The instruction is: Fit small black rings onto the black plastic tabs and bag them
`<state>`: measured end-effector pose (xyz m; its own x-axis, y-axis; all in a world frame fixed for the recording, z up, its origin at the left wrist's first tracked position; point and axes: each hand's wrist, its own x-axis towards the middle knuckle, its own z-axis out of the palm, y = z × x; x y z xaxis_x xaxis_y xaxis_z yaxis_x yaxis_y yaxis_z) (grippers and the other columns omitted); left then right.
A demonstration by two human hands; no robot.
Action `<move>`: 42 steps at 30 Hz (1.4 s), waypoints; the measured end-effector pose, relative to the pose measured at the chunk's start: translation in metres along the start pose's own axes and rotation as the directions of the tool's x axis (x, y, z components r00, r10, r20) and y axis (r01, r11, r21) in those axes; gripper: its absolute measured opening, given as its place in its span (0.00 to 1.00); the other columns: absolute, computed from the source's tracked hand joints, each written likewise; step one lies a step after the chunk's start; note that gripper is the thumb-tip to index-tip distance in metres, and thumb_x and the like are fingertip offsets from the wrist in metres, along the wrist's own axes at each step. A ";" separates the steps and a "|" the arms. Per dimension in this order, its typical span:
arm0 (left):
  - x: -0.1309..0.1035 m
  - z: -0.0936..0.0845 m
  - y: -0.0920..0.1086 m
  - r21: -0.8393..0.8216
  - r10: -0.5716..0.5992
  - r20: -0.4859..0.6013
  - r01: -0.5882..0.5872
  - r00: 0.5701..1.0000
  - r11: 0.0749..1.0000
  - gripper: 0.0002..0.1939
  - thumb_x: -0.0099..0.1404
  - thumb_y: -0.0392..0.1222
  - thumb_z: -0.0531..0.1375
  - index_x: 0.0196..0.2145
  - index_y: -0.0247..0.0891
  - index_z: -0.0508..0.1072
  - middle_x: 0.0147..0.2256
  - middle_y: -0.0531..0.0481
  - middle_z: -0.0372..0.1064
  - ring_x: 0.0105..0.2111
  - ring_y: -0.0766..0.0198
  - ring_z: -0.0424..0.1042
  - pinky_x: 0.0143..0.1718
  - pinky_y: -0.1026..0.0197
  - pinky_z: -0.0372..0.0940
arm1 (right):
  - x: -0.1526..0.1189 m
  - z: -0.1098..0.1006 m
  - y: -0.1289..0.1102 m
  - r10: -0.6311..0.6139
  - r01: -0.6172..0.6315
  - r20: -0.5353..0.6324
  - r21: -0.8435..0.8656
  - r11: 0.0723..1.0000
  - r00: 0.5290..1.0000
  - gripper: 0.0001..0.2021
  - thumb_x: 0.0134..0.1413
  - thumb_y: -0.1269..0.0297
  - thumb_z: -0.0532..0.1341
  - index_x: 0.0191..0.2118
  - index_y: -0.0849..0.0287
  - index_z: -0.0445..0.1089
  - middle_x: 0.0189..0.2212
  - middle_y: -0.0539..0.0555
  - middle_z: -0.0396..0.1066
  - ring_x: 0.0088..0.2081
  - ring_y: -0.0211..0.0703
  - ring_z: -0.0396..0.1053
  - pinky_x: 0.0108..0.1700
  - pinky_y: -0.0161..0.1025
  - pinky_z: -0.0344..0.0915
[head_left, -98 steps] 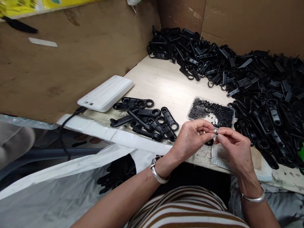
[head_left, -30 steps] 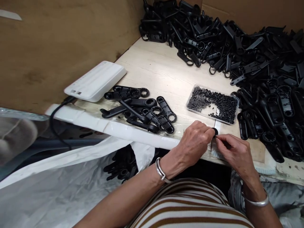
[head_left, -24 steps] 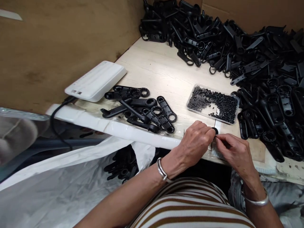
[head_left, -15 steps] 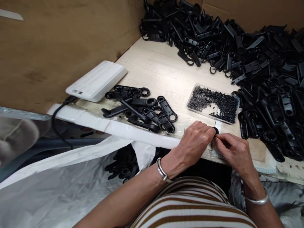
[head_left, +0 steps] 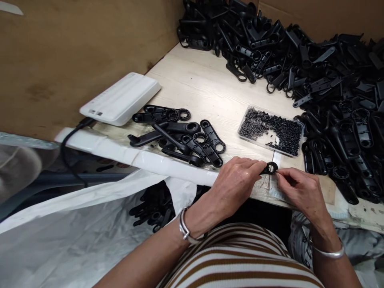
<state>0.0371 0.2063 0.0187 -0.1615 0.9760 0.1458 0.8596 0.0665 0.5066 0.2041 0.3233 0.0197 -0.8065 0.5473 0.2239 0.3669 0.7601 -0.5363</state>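
My left hand (head_left: 237, 178) is closed around a black plastic arm-shaped part with a ring end (head_left: 265, 171); its ring sticks out past the fingertips, and the palm hides the rest. Thumb and fingers of my right hand (head_left: 300, 190) are pinched together at the ring's right edge. Whatever they may hold is too small or hidden to tell. Just beyond both hands lies a shallow clear box (head_left: 271, 136) with tiny black pieces and small metallic-looking bits inside. Several similar black parts (head_left: 207, 148) lie loosely grouped left of my hands.
A large heap of black plastic parts (head_left: 315, 72) covers the table's back and right. At the left, a white box-shaped device (head_left: 120, 98) with a black cable (head_left: 64, 148) stands near a brown board (head_left: 75, 52). Below the edge, a whitish sack (head_left: 75, 244) holds more black parts.
My left hand has shifted left and turned, so the part's ring now shows. The right hand has moved slightly right, its fingers still pinched at the ring.
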 end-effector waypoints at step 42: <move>0.020 0.024 0.007 0.152 0.236 -0.261 -0.202 0.936 0.968 0.12 0.65 0.25 0.52 0.29 0.36 0.70 0.26 0.51 0.71 0.29 0.61 0.69 0.35 0.61 0.63 | 0.007 0.006 -0.002 -0.001 0.002 -0.006 0.102 0.995 1.000 0.05 0.55 0.74 0.61 0.30 0.61 0.71 0.22 0.47 0.70 0.23 0.31 0.67 0.28 0.28 0.61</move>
<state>0.0514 0.2311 0.0042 -0.0745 0.8751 0.4782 0.9380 -0.1014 0.3316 0.1953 0.3236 0.0169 -0.8044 0.5482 0.2292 0.3164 0.7216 -0.6157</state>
